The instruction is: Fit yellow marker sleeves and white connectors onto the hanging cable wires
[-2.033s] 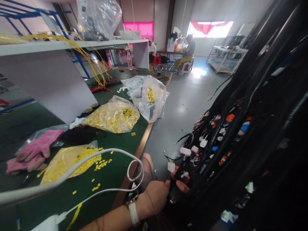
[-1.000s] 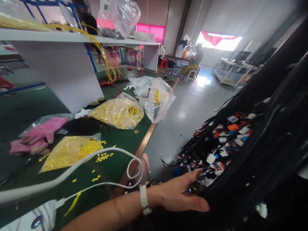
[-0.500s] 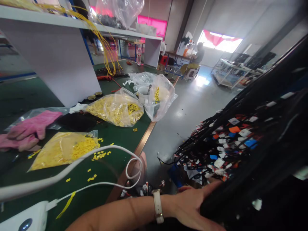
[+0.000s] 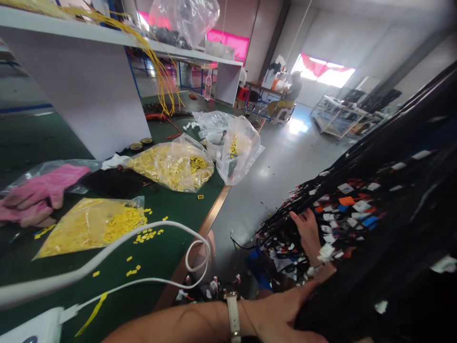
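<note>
My left hand (image 4: 274,309), with a pale-strapped watch (image 4: 233,314) at the wrist, reaches in from the bottom. Its thumb and fingers clasp part of a thick mass of black cables (image 4: 400,228); some fingertips are hidden behind it. Farther forward, my right hand (image 4: 309,233) shows among the cables, thumb and fingers apart, touching the dark strands. I see no separate item in it. Many small white, orange and blue connectors (image 4: 345,201) stick out of the cable mass around that hand.
To the left is a green table (image 4: 178,205) with a copper-coloured edge, bearing bags of yellow pieces (image 4: 93,224), pink gloves (image 4: 46,190), a white power bank (image 4: 35,328) and its cable. A seated person (image 4: 287,95) and a metal cart (image 4: 333,114) are farther back.
My right hand has come into clear view among the cables, where only a bit of it showed low down before. My left hand stays at the black cables, and the view has shifted slightly.
</note>
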`<state>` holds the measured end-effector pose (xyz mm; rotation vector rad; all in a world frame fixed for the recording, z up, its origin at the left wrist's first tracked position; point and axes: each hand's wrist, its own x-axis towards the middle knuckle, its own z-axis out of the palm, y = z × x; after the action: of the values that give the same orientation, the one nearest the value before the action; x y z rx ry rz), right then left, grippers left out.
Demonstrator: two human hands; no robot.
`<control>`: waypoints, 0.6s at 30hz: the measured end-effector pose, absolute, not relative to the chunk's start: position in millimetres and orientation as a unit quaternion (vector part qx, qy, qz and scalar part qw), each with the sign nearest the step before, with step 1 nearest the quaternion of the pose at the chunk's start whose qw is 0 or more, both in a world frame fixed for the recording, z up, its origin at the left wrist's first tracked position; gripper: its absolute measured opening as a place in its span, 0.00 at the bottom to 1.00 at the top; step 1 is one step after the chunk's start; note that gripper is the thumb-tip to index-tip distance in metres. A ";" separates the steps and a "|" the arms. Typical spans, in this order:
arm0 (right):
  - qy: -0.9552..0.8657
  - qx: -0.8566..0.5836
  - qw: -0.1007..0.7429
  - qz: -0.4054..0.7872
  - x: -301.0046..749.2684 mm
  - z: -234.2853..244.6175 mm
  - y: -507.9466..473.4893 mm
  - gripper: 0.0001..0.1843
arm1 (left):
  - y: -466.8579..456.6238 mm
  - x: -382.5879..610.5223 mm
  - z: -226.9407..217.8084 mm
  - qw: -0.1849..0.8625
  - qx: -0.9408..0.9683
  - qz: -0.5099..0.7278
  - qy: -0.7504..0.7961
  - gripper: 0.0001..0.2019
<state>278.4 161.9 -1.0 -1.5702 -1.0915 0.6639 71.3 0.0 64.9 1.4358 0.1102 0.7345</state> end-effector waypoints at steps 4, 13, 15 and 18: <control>-0.437 -0.663 0.526 0.304 257.4 -13.5 173.6 0.42 | 6.2 72.3 54.5 0.635 0.685 0.340 0.111 0.48; -0.436 -0.637 0.548 0.322 252.0 -11.0 196.3 0.43 | 15.4 73.7 37.5 0.611 0.702 0.323 0.172 0.51; -0.454 -0.629 0.526 0.349 250.0 -9.6 194.1 0.36 | 17.0 72.7 38.6 0.632 0.682 0.331 0.163 0.49; -0.481 -0.623 0.479 0.390 239.7 -16.6 179.7 0.28 | 18.6 75.0 34.0 0.705 0.610 0.324 0.161 0.45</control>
<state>239.7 179.7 -16.6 -1.5199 -1.1732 0.9525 75.0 18.6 34.0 1.3550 0.3579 0.7204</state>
